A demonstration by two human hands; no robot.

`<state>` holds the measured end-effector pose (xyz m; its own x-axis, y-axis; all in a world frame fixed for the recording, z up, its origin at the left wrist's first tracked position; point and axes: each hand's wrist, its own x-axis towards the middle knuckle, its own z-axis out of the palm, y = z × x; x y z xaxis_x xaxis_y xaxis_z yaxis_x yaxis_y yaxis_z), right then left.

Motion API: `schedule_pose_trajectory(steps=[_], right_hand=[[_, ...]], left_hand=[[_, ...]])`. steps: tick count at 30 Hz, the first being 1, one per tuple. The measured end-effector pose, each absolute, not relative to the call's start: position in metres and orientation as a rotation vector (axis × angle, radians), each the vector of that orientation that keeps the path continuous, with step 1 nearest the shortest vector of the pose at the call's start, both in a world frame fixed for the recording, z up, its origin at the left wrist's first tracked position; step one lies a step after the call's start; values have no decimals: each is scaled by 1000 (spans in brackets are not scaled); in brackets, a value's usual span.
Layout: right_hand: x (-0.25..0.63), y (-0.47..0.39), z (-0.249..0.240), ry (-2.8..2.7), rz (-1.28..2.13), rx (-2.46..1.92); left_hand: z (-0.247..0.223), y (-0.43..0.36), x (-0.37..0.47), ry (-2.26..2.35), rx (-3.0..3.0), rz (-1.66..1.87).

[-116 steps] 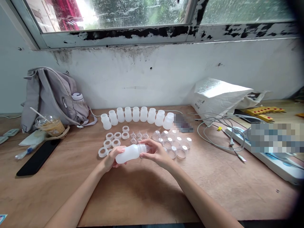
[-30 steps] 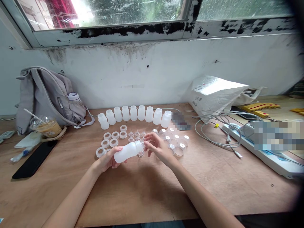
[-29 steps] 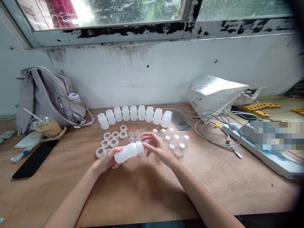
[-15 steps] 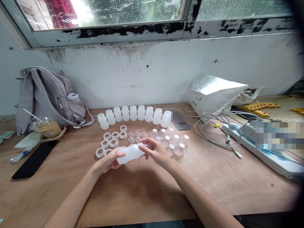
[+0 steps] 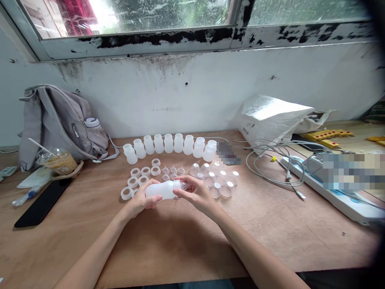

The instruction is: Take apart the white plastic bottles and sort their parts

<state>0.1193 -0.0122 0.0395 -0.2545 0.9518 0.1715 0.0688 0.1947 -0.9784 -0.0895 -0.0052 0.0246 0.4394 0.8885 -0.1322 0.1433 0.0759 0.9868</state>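
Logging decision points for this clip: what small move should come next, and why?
Probably a gentle check of the clear tip by the right hand: that hand is at the neck of the bottle, the left hand grips its body, and I cannot tell whether the tip is seated.

Held bottle (image 5: 162, 190): frosted plastic — smooth, satin
Teat (image 5: 185, 186): clear, shiny
Standing bottles (image 5: 158, 144), centre: frosted plastic, matt
Rings (image 5: 144, 174): translucent plastic, smooth
Domed caps (image 5: 226, 192): thin clear plastic, glossy
Desk (image 5: 168, 253): brown wood, smooth, faint sheen
Backpack (image 5: 60, 120), left: matt cloth
White pouch (image 5: 267, 124), right: creased, top shiny
Window frame (image 5: 150, 43), top: metal-looking — rough, flaking finish
Wall (image 5: 126, 96): painted, dull, stained
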Motion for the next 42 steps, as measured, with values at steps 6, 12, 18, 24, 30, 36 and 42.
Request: schedule_pose_trajectory(steps=[6,12,18,24,30,36,42], right_hand=[[120,-11,38,-1441,1294,-994],[122,-11,43,-1430,1333,-963],[127,-10,44,-1501,1307,-946],[131,-2,42,-1771,1013,-1062],[144,5,41,-1854,512,-1413],[153,6,38,-1973,387,-1607],[162,0,54,-1963,375,-1784]], left_hand=[[32,-10,-87,1118,1627,823],[31,-16,-85,1201,1850,898],[25,-16,-84,1248,2151,1062],[18,-13,-85,1309,2366,1255],[16,-14,-92,1547,2381,1289],[19,-13,-91,1693,2239,1294],[20,-14,-91,1617,2318,1329]])
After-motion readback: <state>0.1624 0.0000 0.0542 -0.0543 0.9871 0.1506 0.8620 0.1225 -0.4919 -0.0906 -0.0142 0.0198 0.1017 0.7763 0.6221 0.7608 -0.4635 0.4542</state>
